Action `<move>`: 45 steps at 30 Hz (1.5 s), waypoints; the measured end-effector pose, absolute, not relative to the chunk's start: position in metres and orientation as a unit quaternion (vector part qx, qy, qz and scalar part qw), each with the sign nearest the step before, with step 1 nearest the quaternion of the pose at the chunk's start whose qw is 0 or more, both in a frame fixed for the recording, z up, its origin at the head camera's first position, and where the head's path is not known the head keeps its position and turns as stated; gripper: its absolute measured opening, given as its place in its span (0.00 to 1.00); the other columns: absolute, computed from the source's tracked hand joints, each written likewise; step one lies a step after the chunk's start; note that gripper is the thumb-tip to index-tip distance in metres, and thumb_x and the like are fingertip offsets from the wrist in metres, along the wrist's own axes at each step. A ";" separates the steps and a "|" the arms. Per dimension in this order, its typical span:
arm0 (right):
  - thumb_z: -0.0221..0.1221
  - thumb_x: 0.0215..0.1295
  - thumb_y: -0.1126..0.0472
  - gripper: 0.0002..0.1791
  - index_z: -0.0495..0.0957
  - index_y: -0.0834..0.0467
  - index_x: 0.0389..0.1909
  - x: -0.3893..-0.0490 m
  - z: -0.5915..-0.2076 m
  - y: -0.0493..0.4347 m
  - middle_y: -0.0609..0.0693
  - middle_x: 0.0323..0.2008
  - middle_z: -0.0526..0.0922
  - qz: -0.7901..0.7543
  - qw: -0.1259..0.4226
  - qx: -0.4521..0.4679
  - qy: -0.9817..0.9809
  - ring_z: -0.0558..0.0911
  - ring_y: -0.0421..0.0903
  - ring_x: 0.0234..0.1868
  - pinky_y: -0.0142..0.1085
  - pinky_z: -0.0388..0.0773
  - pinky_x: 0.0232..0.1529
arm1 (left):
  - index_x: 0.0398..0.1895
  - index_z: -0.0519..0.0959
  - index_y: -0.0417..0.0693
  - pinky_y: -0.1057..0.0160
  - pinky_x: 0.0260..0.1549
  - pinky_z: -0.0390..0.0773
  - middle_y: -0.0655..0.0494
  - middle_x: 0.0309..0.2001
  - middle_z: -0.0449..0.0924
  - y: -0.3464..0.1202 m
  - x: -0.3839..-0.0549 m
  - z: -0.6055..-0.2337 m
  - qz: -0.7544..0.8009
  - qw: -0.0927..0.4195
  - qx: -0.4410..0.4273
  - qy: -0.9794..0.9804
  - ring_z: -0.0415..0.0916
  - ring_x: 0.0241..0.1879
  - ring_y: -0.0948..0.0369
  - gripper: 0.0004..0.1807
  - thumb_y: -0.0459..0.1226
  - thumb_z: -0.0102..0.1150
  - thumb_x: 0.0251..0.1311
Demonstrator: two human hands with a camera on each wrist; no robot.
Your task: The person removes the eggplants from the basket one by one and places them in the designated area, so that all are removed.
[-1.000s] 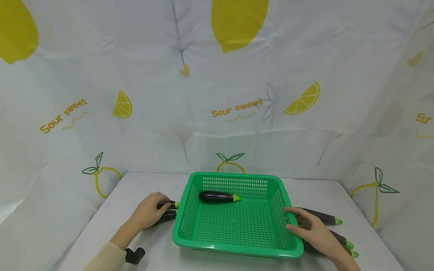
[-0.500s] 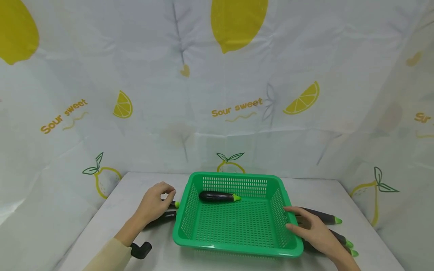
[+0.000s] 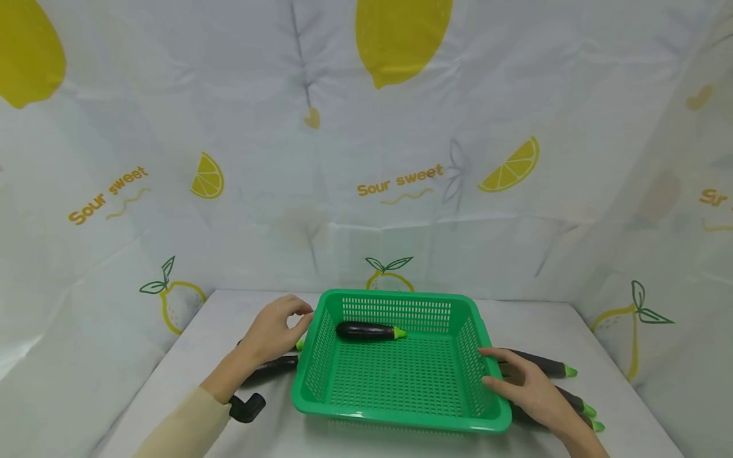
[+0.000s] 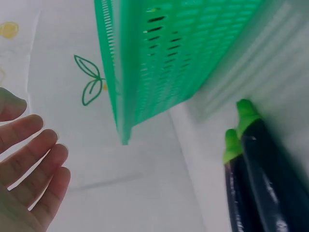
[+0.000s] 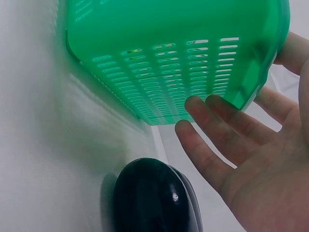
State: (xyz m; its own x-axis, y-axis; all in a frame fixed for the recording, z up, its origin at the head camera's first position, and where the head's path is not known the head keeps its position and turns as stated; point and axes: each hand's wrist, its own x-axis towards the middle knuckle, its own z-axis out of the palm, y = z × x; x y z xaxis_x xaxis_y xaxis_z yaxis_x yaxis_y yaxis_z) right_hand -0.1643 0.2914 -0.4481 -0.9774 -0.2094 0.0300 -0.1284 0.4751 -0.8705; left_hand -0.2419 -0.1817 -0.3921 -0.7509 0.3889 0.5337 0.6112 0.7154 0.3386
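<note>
A green plastic basket (image 3: 401,423) stands mid-table with one dark eggplant (image 3: 366,331) inside, near its back wall. My left hand (image 3: 276,331) hovers by the basket's left rim, holding nothing; in the left wrist view its fingers (image 4: 46,150) are spread and apart from the basket. Beneath this hand lie two eggplants; their green stem ends point toward the basket, and the nearer eggplant (image 3: 275,367) is partly covered by the forearm. My right hand (image 3: 532,391) holds the basket's right rim, with thumb and index finger over the edge and other fingers (image 5: 212,121) outside the wall.
On the right, several eggplants lie beside the basket, one toward the back (image 3: 546,364) and others partly hidden behind the right hand. A black wrist-camera mount (image 3: 247,407) juts from the left wrist. A lemon-print sheet (image 3: 275,191) encloses the white table (image 3: 275,432) behind and at the sides.
My left hand has let go of the farther left eggplant, risen and moved right toward the basket's rim. The right hand, basket and eggplant inside have stayed put.
</note>
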 end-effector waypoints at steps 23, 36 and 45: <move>0.63 0.72 0.55 0.31 0.69 0.61 0.71 -0.165 -0.449 0.292 0.65 0.67 0.71 -0.505 0.037 -0.104 0.856 0.82 0.42 0.53 0.35 0.80 0.48 | 0.41 0.85 0.48 0.57 0.41 0.79 0.60 0.40 0.82 -0.143 -0.252 -0.359 -0.265 0.175 -0.337 -0.886 0.78 0.40 0.60 0.05 0.36 0.62 0.69; 0.63 0.72 0.56 0.29 0.70 0.60 0.70 -0.165 -0.452 0.293 0.64 0.67 0.72 -0.504 0.022 -0.117 0.856 0.81 0.39 0.54 0.34 0.79 0.49 | 0.49 0.84 0.45 0.55 0.46 0.80 0.53 0.47 0.82 -0.114 -0.267 -0.351 -0.290 0.106 -0.347 -0.885 0.79 0.45 0.57 0.10 0.38 0.58 0.72; 0.62 0.73 0.58 0.29 0.69 0.62 0.71 -0.166 -0.450 0.293 0.64 0.67 0.72 -0.508 0.029 -0.118 0.853 0.82 0.42 0.53 0.34 0.80 0.48 | 0.50 0.83 0.44 0.59 0.46 0.78 0.54 0.47 0.82 -0.092 -0.286 -0.365 -0.352 0.017 -0.348 -0.869 0.78 0.45 0.59 0.13 0.42 0.59 0.72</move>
State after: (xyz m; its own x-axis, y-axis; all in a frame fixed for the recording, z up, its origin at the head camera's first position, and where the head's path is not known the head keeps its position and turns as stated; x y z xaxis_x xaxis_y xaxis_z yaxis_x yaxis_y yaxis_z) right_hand -0.1660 0.2925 -0.4502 -0.9706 -0.2306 0.0696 -0.1711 0.4568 -0.8730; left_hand -0.2860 -0.0921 -0.3647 -0.7579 0.5923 0.2733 0.6155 0.5106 0.6003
